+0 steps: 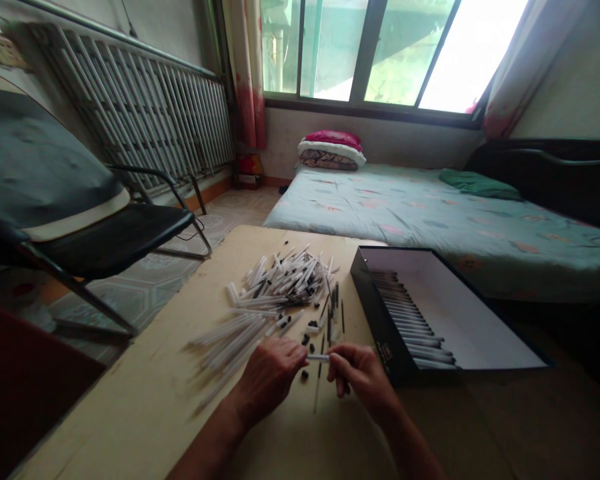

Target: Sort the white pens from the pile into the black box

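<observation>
Between my two hands is a white pen barrel [318,358], held level over the table. My left hand [275,363] pinches its left end, and my right hand [357,373] grips the other end with curled fingers. Just beyond them lie small black caps [305,339] and thin dark refills [329,320]. A heap of white pen parts [295,277] is farther back. Long clear tubes [230,340] lie beside my left hand. To the right, a black box [375,313] with a white inside holds a row of pens [415,320] along its left side.
The pale table [145,400] ends at a bed [380,207] with folded bedding [330,150] under the window. A black chair [115,233] stands left of the table, before a metal rail frame [145,100] leaning on the wall. A dark red surface [20,373] is at the lower left.
</observation>
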The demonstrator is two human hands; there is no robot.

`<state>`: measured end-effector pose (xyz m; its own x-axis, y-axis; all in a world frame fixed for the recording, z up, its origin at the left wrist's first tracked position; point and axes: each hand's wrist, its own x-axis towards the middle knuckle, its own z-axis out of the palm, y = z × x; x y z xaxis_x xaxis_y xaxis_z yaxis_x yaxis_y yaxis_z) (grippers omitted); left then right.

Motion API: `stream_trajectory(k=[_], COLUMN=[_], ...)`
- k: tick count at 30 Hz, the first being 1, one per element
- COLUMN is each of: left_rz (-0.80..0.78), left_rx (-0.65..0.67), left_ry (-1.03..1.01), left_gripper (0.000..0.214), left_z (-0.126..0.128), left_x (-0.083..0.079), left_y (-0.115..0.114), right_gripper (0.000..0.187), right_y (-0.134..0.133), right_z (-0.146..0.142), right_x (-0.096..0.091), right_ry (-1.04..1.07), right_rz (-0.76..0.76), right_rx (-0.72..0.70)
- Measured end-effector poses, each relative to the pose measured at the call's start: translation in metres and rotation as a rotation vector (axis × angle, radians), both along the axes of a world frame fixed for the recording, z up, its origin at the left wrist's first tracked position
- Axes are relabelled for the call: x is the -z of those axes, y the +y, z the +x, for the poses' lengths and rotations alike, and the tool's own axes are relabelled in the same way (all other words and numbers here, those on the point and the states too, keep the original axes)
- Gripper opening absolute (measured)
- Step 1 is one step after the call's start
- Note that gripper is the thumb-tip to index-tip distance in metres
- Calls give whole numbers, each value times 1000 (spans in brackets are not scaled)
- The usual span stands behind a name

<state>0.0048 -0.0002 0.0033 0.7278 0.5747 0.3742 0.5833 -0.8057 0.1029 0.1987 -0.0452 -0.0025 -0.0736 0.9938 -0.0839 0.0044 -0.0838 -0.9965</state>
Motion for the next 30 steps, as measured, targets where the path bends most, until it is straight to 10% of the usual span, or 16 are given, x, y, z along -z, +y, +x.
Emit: stream_trajectory(k=[12,24,30], left_rz=[-78,-1400,-945], left_rx=[19,-41,-122], left_ry=[-76,-956,-901], left_gripper=[17,40,25], left_z=[8,35,23], left_x=[2,15,7], left_y=[-7,-21,-13], right_gripper=[41,43,32], right_y=[2,3,1], right_z=[4,-23,-28], right_x=[11,1,-3], right_ry=[315,91,82], right_rz=[-251,141,185], right_rx=[35,48,162])
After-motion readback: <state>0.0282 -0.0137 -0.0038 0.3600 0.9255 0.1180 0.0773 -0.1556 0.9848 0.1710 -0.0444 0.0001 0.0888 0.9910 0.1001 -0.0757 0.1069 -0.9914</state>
